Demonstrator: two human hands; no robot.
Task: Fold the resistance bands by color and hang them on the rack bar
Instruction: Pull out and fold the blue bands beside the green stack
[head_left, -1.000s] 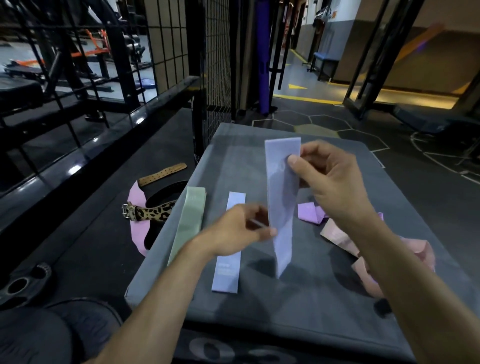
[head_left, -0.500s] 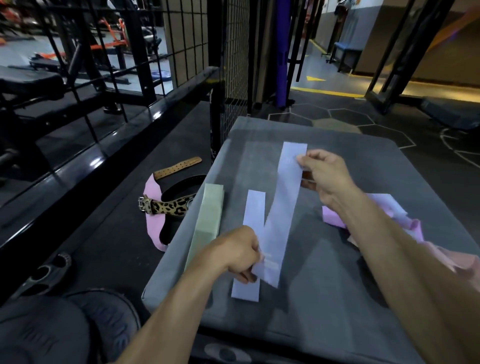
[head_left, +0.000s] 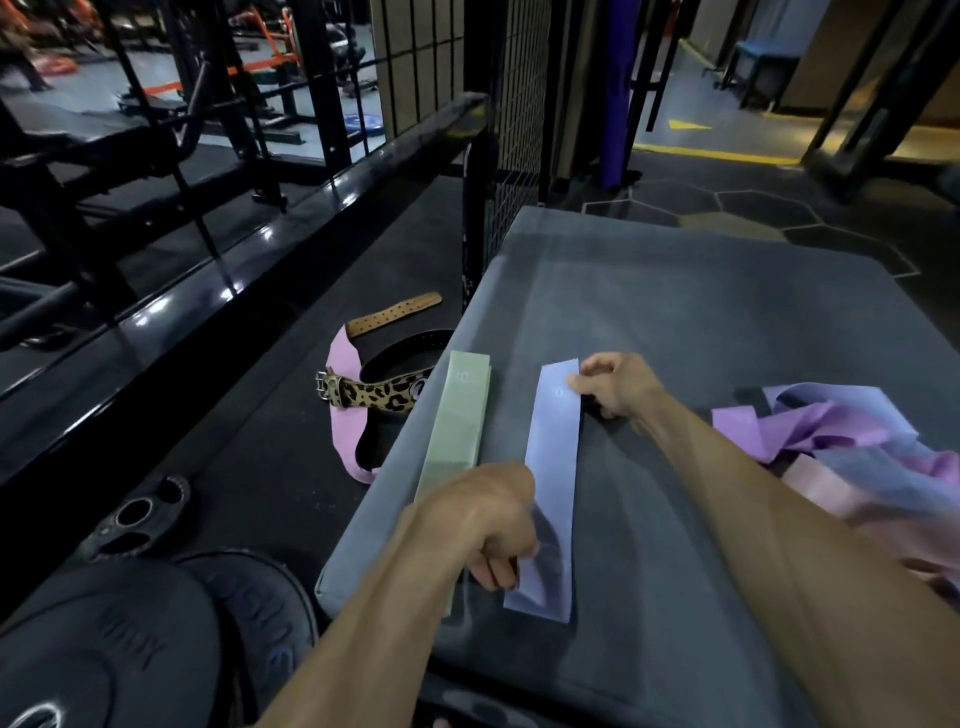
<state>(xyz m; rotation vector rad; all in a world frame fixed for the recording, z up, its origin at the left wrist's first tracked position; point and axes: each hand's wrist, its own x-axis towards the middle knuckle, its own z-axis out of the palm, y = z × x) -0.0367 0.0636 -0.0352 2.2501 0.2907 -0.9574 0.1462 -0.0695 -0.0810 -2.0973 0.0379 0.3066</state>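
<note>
A flat lavender-blue band (head_left: 551, 467) lies lengthwise on the grey padded box (head_left: 701, 322), covering the other blue band that lay there. My right hand (head_left: 615, 384) pinches its far end. My left hand (head_left: 485, 519) grips its near end with curled fingers. Just left of it lies a folded pale green band (head_left: 457, 415), near the box's left edge. A loose heap of purple, blue and pink bands (head_left: 852, 441) sits on the box at the right, behind my right forearm. The black rack bar (head_left: 249, 270) runs diagonally at the left.
On the floor left of the box lie a pink band (head_left: 343, 415), a leopard-print belt (head_left: 374, 392) and a tan leather strap (head_left: 395, 314). Black weight plates (head_left: 104, 649) sit at lower left. A wire-mesh post (head_left: 498, 156) stands behind the box's far left corner.
The blue band was held upright in the air, then came down. It now lies flat on top of the blue band on the box, with both hands at its ends.
</note>
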